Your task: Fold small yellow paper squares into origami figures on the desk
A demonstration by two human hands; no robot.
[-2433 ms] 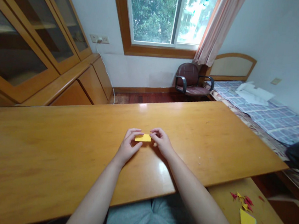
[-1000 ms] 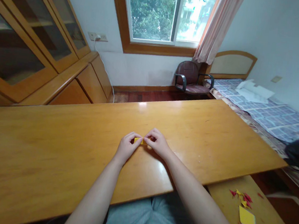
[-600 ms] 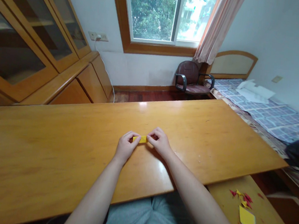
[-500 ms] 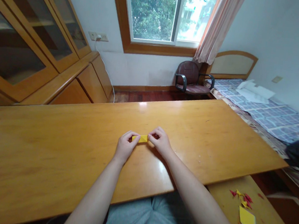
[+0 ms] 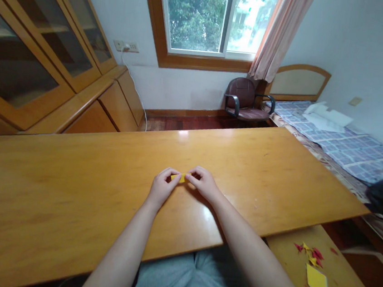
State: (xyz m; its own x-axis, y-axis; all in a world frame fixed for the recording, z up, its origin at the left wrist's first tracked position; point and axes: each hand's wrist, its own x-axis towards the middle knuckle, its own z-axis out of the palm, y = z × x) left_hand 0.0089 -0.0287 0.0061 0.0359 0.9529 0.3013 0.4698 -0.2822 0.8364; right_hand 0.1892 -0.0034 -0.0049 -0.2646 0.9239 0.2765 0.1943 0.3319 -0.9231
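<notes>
A small strip of folded yellow paper (image 5: 183, 178) is held just over the wooden table (image 5: 80, 186). Its left end is pinched between the thumb and fingers of my left hand (image 5: 163, 186). At the other end, my right hand (image 5: 204, 183) has its thumb and fingertips closed on the paper. Only a short middle stretch of yellow shows between the two thumbs; the fingers cover the rest.
On a lower surface at right lie several small red and yellow folded paper pieces (image 5: 316, 255) and a stack of yellow paper (image 5: 318, 282). Beyond the table stand a chair (image 5: 242, 98) and a bed (image 5: 359, 143). A glass-door cabinet (image 5: 52, 33) lines the left.
My right hand has shifted slightly left along the paper, so its thumb is closer to my left thumb and less yellow shows. My left hand stays almost in place.
</notes>
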